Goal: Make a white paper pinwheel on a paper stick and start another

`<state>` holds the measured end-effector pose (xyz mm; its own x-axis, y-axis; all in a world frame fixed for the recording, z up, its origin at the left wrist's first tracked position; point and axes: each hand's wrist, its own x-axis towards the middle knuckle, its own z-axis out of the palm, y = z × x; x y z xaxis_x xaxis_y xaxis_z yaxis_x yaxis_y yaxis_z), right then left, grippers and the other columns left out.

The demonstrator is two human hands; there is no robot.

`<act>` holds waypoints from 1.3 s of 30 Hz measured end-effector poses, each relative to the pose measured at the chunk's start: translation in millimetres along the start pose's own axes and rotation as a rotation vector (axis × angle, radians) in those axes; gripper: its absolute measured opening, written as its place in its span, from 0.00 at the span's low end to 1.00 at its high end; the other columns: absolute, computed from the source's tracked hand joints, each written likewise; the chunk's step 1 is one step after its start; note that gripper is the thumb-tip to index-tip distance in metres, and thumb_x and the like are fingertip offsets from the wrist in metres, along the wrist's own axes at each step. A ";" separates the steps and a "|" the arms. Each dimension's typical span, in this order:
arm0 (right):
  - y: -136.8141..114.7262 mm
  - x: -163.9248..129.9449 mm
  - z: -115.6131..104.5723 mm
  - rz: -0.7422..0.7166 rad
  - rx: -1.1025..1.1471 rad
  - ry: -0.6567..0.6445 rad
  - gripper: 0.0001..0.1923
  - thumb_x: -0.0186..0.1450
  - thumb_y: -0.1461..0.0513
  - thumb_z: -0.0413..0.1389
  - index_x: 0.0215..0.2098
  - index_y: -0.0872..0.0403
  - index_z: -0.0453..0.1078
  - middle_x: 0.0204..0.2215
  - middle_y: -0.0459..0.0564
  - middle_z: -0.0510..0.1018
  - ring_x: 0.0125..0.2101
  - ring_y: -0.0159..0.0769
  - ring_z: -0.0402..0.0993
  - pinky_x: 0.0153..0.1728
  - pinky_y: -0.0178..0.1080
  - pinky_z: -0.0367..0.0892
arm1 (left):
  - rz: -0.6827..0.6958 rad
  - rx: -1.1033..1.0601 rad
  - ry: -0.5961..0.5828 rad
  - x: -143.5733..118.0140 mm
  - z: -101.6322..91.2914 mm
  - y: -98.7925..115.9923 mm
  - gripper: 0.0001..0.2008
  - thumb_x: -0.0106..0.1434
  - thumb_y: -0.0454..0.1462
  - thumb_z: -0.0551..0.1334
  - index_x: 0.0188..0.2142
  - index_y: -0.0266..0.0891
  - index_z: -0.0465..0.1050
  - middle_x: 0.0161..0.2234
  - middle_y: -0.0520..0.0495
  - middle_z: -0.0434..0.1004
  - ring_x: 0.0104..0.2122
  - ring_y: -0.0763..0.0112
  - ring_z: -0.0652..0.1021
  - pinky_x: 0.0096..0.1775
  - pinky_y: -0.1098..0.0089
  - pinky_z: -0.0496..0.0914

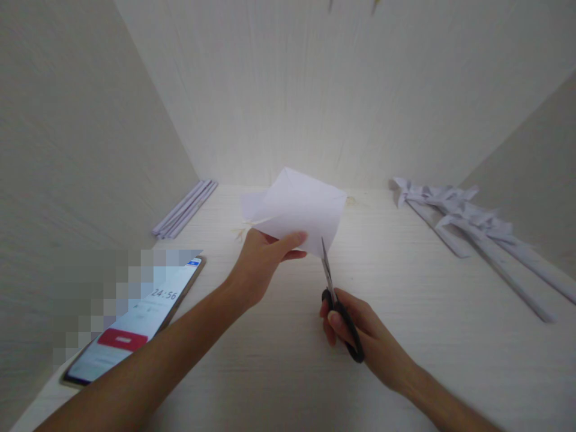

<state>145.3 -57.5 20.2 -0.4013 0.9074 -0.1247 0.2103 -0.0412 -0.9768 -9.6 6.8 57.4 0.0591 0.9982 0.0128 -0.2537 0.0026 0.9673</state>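
A smooth white paper sheet (308, 204), square-cornered and gently curved, is held just above a pale table (265, 378), its lower right corner meeting the slim metal blades of black-handled scissors (329, 279). At right, crisp folded paper pinwheels (477, 219) top straight sticks of rolled paper; at left lies a neat bundle of slender paper rolls (185, 210).

The left hand (258, 264) pinches the sheet along its near edge, thumb flat on top and fingers beneath. The right hand (353, 324) is closed around the scissors' handles, the blades angled away from the person and only narrowly parted, one of them lying over the paper (whether the other sits underneath is hard to tell).

The tabletop has a faint streaked grain, echoed on the pale back wall (306, 102) and the greyer side panels (76, 120) that enclose it. A smartphone (130, 324), partly pixelated, lies beside the left forearm, its lit screen reading 24:56 above a red button.
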 end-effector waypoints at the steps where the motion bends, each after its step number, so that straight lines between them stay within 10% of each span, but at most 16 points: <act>1: 0.1 -0.2 -0.2 -0.003 -0.005 0.000 0.20 0.58 0.47 0.46 0.27 0.56 0.60 0.18 0.42 0.61 0.20 0.27 0.55 0.20 0.31 0.51 | -0.001 0.002 -0.001 0.0 -0.1 0.2 0.18 0.46 0.36 0.63 0.39 0.36 0.71 0.35 0.46 0.76 0.32 0.71 0.76 0.28 0.76 0.72; 39: -0.4 -1.3 0.1 0.007 -0.013 -0.002 0.21 0.57 0.45 0.46 0.26 0.55 0.58 0.17 0.42 0.59 0.20 0.27 0.54 0.19 0.32 0.50 | -0.004 0.019 0.004 0.3 -0.5 0.9 0.14 0.46 0.36 0.64 0.35 0.36 0.72 0.32 0.48 0.76 0.31 0.72 0.75 0.27 0.77 0.71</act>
<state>145.6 -58.8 20.8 -0.4019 0.9061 -0.1323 0.2245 -0.0426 -0.9735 -10.3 7.0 58.2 0.0562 0.9984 0.0081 -0.2354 0.0053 0.9719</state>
